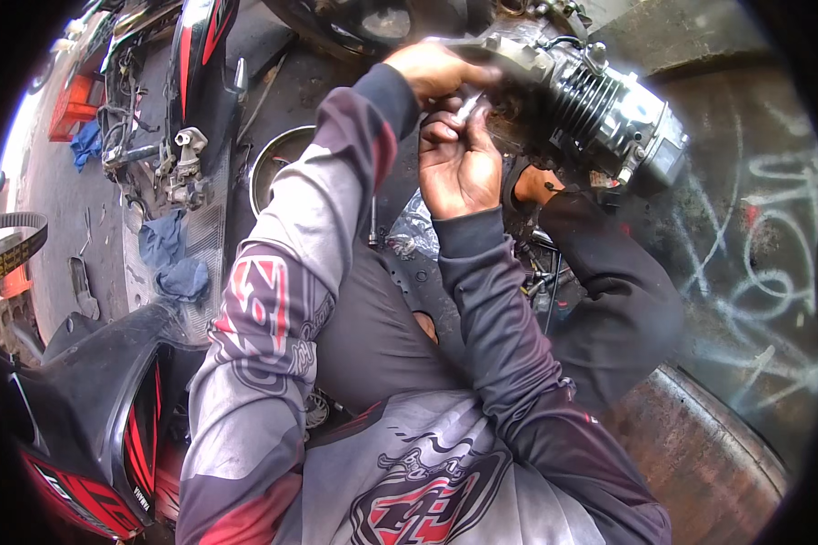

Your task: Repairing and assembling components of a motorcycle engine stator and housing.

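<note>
A motorcycle engine (pixel 600 107) with a finned cylinder and silver head sits in front of me, at the upper right. Against the near-left side of its casing is my left hand (pixel 438 73), closed, with the thumb pointing right; its fingertips and whatever they grip are hidden. Just below, my right hand (pixel 463 168) is turned palm up with curled fingers. Between its thumb and fingers it pinches a small pale cylindrical piece (pixel 468 107), close to the engine's underside. Both hands nearly touch.
A round metal pan (pixel 255 177) stands left of my hands. Blue cloths (pixel 180 280), a red crate (pixel 68 113) and a ribbed belt (pixel 16 243) are farther left. Black-and-red motorcycle panels (pixel 141 436) lie lower left. A clear plastic bag (pixel 415 225) and tools (pixel 541 263) lie around my legs.
</note>
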